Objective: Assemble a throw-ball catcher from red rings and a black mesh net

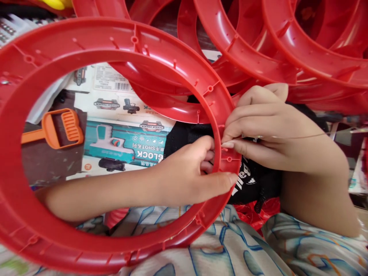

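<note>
Red plastic ring (103, 40) is caught by my left grip (184, 172): fingers curl at the inner wall while the thumb lies over the pegged face, so that side is clamped on the rim. Its forearm shows through the opening, and most of the hoop spreads out to the left of this hold. My right grip (264, 130) meets the same stretch of rim just beyond, thumb and fingertips drawn together; I can't tell whether anything is pinched between them.

I'd expect the hoop to be light for its width and fairly stiff, though such a thin-walled band may flex if squeezed from one side. Its glossy skin looks slippery, so I'd wrap the wall rather than press it flat. The slender pegs (114, 43) could snap, I judge, making the bare face between them the safer hold. With both grips at one end, the far side would tend to swing; I can't tell whether the patterned cloth (218, 245) below them bears any weight. More red rings (250, 63) crowd beyond the right grip, near enough to snag.
</note>
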Motion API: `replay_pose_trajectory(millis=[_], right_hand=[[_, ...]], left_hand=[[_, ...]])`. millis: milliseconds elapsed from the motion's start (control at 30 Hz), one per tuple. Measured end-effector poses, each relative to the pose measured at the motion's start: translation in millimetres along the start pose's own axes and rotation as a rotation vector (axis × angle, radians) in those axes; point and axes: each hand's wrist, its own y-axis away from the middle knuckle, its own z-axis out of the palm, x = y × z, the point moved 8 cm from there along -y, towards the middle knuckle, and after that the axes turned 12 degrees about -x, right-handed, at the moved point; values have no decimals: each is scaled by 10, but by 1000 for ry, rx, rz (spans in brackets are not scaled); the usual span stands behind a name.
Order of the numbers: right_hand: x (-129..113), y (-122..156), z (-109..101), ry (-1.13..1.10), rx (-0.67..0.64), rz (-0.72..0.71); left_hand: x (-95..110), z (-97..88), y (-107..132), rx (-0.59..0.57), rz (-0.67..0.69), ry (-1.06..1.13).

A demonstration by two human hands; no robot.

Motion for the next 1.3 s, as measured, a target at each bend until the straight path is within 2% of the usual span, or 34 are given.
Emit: replay_pose_trajectory(millis=[100, 233, 367, 533, 767, 867, 1100, 1200, 1300], right_hand=[[0, -8, -1, -7, 8, 4], [10, -1, -23, -113, 60, -4], [81, 48, -108, -271, 211, 15], [133, 78, -167, -349, 320, 48], [135, 32, -147, -375, 324, 67], [167, 18, -126, -358, 316, 71], [238, 25, -73, -339, 279, 72], [235, 38, -74, -297, 285, 89], [214, 51, -79, -252, 308, 102]], left_hand=[[33, -28, -24, 109, 90, 99], [77, -49, -29, 141, 158, -46], [121, -101, 7, 193, 117, -304], [173, -83, 32, 200, 40, -456], [150, -31, 42, 121, -46, -505], [115, 4, 46, 68, -48, -452], [-6, 60, 20, -18, -14, -159], [-1, 66, -6, -2, 44, -89], [65, 20, -20, 113, 134, -7]])
